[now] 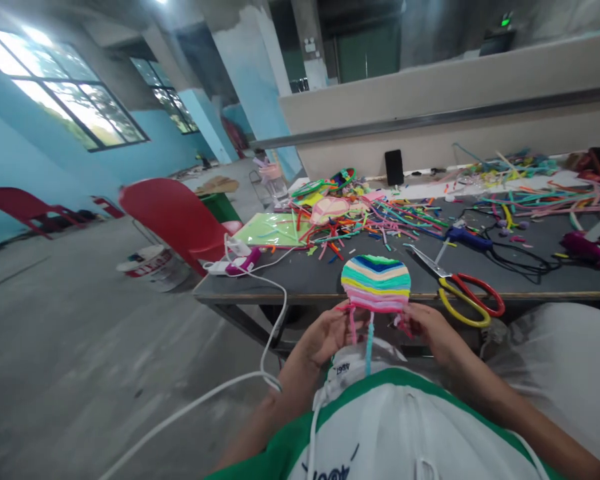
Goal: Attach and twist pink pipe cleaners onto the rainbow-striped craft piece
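A rounded pipe-cleaner craft piece is held at the table's near edge, striped in blue, cream, teal, yellow and pink. Pink and light blue strands hang from its lower rim. My left hand grips its lower left side beside a pink strand, fingers bent. At the lower right corner my right hand pinches the edge near another pink strand. Both sets of fingertips are partly hidden. Large scissors with one red and one yellow handle lie open to the right, their handles jutting past the table edge.
Cut pipe cleaners are heaped across the dark table. A blue glue gun with a black cord lies behind the scissors. A white cable drapes off the left side. A red chair and a bucket stand left.
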The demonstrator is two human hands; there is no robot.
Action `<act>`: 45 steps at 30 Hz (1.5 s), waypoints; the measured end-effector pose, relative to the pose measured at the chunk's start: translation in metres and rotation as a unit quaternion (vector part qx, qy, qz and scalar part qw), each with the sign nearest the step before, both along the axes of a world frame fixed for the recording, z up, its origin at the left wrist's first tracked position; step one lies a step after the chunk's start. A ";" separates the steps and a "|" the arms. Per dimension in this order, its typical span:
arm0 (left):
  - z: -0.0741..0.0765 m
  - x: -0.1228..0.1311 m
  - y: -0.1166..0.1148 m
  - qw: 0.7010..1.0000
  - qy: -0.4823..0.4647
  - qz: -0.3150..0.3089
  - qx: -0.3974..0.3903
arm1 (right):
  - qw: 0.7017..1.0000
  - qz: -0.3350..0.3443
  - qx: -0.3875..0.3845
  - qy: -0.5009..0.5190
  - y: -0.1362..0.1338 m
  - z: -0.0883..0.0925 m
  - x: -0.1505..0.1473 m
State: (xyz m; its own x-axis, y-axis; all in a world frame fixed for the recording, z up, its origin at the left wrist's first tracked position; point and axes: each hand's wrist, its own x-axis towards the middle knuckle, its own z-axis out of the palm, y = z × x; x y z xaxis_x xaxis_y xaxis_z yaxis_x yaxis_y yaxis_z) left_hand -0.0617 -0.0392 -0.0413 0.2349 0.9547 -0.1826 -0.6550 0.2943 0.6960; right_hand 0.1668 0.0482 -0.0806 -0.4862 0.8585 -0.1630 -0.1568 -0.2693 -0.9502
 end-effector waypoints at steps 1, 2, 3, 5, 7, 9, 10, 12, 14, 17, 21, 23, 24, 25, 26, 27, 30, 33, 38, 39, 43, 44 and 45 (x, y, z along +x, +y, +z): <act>0.001 -0.003 0.002 1.000 -0.010 -0.001 -0.003 | 1.000 -0.001 -0.018 0.005 0.001 0.001 0.000; 0.002 -0.006 0.004 1.000 -0.017 0.001 -0.010 | 0.999 -0.005 -0.039 0.012 0.002 0.002 0.000; 0.002 -0.008 0.008 1.000 -0.019 0.008 -0.020 | 0.998 -0.011 -0.058 0.019 0.003 0.004 0.000; 0.000 -0.009 0.016 0.998 -0.004 0.035 -0.047 | 0.997 -0.020 -0.065 0.032 0.003 0.007 -0.002; -0.002 -0.006 0.023 0.994 0.035 0.059 -0.083 | 0.997 -0.024 -0.066 0.041 0.002 0.008 -0.006; -0.006 -0.002 0.028 0.990 0.070 0.072 -0.104 | 0.997 -0.026 -0.065 0.044 0.001 0.008 -0.009; -0.007 0.001 0.029 0.989 0.079 0.074 -0.102 | 0.997 -0.029 -0.061 0.044 0.001 0.008 -0.010; -0.009 0.005 0.029 0.990 0.086 0.080 -0.076 | 0.997 -0.043 -0.048 0.044 0.000 0.008 -0.011; -0.008 0.008 0.026 0.991 0.091 0.087 -0.036 | 0.997 -0.061 -0.032 0.048 0.000 0.012 -0.010; 0.004 0.009 0.023 0.990 0.115 0.077 0.006 | 0.995 -0.073 -0.007 0.067 0.001 0.027 -0.006; 0.030 0.010 0.034 0.983 0.170 0.062 0.037 | 0.990 -0.070 0.060 0.103 0.012 0.054 0.003; 0.041 0.014 0.044 0.980 0.172 0.073 0.064 | 0.988 -0.058 0.090 0.109 0.022 0.064 0.008; 0.045 0.016 0.050 0.979 0.170 0.080 0.079 | 0.987 -0.053 0.101 0.109 0.027 0.066 0.011; 0.048 0.018 0.055 0.977 0.170 0.088 0.092 | 0.987 -0.051 0.109 0.108 0.031 0.068 0.014; 0.050 0.021 0.059 0.975 0.172 0.095 0.101 | 0.986 -0.052 0.115 0.107 0.035 0.068 0.017; 0.051 0.024 0.063 0.973 0.178 0.101 0.106 | 0.986 -0.052 0.118 0.107 0.039 0.066 0.020; 0.052 0.031 0.069 0.968 0.197 0.114 0.104 | 0.987 -0.045 0.108 0.108 0.042 0.060 0.029; 0.051 0.035 0.069 0.967 0.206 0.118 0.097 | 0.989 -0.024 0.094 0.110 0.040 0.054 0.034; 0.052 0.035 0.063 0.966 0.212 0.107 0.099 | 0.989 0.000 0.086 0.118 0.034 0.051 0.033; 0.052 0.034 0.062 0.967 0.211 0.099 0.102 | 0.989 -0.007 0.083 0.120 0.034 0.051 0.032; 0.051 0.030 0.055 0.968 0.219 0.076 0.099 | 0.988 -0.004 0.084 0.126 0.033 0.047 0.029; 0.050 0.029 0.054 0.967 0.222 0.079 0.098 | 0.988 -0.001 0.087 0.125 0.033 0.046 0.027; 0.049 0.029 0.054 0.966 0.225 0.084 0.098 | 0.988 0.000 0.090 0.123 0.032 0.045 0.026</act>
